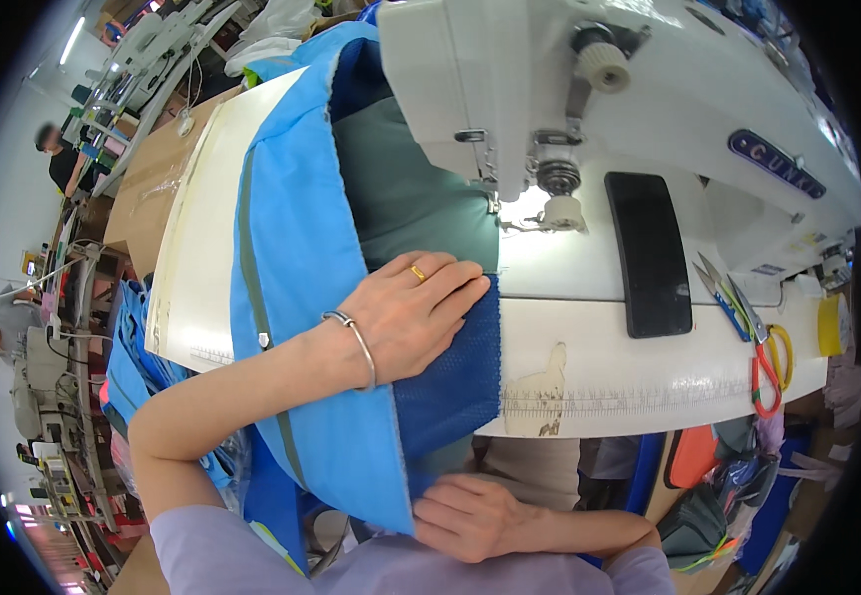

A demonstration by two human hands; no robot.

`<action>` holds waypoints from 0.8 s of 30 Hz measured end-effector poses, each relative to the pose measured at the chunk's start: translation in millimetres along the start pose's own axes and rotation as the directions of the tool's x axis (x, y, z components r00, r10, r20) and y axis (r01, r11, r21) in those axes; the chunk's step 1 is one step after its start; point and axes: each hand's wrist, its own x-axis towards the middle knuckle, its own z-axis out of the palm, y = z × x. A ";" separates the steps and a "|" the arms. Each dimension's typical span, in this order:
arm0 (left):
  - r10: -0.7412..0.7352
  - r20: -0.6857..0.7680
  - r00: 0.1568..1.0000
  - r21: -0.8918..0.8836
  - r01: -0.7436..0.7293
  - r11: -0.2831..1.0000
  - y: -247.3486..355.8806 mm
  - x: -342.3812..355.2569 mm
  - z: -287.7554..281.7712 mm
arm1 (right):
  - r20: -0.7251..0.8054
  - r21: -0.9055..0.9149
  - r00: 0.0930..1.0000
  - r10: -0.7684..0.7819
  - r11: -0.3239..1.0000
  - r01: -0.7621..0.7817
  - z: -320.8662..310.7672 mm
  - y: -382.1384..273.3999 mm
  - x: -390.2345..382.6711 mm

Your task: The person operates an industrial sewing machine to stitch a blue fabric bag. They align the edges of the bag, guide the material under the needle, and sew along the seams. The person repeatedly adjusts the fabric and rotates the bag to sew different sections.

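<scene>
A bright blue fabric piece (297,203) with a grey-green zipper (252,248) drapes over the sewing machine's bed. Dark green cloth (401,188) and navy mesh (460,367) meet along its inner side, the green cloth reaching the presser foot (495,206). My left hand (416,312), wearing a ring and bracelet, lies on the seam between green cloth and mesh, fingers extended toward the right edge. Below the bed's front edge, my right hand (470,518) is closed on the lower edge of the blue fabric. Its fingertips are partly hidden by cloth.
The white sewing machine (688,89) rises at the back right. On its bed lie a black phone (652,253) and scissors (738,307) with red and yellow handles, near a yellow spool (831,325). Bagged cloth (718,511) sits below right; people work far left.
</scene>
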 end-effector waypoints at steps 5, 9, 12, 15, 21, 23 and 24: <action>0.034 -0.030 0.999 0.016 -0.033 0.999 -13.4 6.7 5.0 | -0.036 -0.008 0.999 0.021 1.000 -0.022 -2.7 6.8 5.3; 0.032 -0.057 0.998 0.014 -0.032 0.999 -30.4 12.0 11.3 | -0.092 -0.023 0.993 0.070 0.997 -0.073 -5.5 11.9 9.2; 0.044 -0.078 0.996 -0.004 -0.045 0.999 -43.9 14.5 13.1 | -0.127 -0.031 0.987 0.101 0.994 -0.106 -3.0 18.4 10.9; 0.038 -0.030 0.999 -0.023 -0.039 0.999 -42.0 6.5 5.6 | -0.119 0.005 0.989 0.090 0.996 -0.090 0.1 26.4 9.3; -0.213 0.340 0.916 0.019 0.219 0.975 46.6 -41.2 -49.7 | -0.004 -0.056 0.998 0.058 0.997 -0.058 18.8 29.6 -12.7; -0.321 0.434 0.842 0.149 0.285 0.947 67.5 -53.2 -59.9 | 0.022 -0.114 0.999 0.047 0.992 -0.044 22.8 27.2 -8.9; -0.374 0.459 0.806 0.220 0.305 0.927 70.8 -57.6 -62.0 | 0.038 -0.147 0.998 0.044 0.988 -0.038 24.3 27.0 -7.4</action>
